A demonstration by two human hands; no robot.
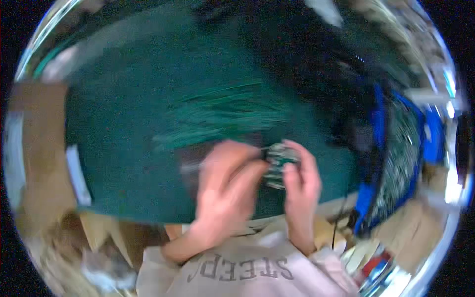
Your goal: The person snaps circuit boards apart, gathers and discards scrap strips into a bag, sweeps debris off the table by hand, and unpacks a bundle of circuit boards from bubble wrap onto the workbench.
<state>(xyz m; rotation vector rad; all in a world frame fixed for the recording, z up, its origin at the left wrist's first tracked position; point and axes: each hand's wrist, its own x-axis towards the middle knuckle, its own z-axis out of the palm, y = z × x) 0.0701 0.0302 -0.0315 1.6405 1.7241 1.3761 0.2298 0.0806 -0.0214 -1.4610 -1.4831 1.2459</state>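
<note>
Board: a small green board with pale parts (275,171) is sitting just right of the middle of the frame, between the two hands, against the right hand's thumb and fingers and just beside the left hand's fingertips.
Right hand: the right hand (303,180) is coming up from the bottom of the frame and grasping the board, thumb on the near side, fingers curling over its top edge.
Left hand: the left hand (228,180) is bending its fingers toward the board's left edge; blur is hiding whether it is pinching anything, so I cannot tell.
Wires: a loose bundle of thin green wires (222,116) is lying above the hands, near the middle of the frame.
Table: a dark green tabletop (118,119) is filling most of the view.
Dark patch: a brownish flat shape (188,166) is showing beside and partly behind the left hand.
Right edge: a blue-rimmed bin (419,116) is holding a blurred mass of green and white pieces.
Left edge: brown cardboard (47,148) is standing beside a white strip (78,174).
Bottom: a pale shirt (237,284) is showing dark, upside-down lettering.
</note>
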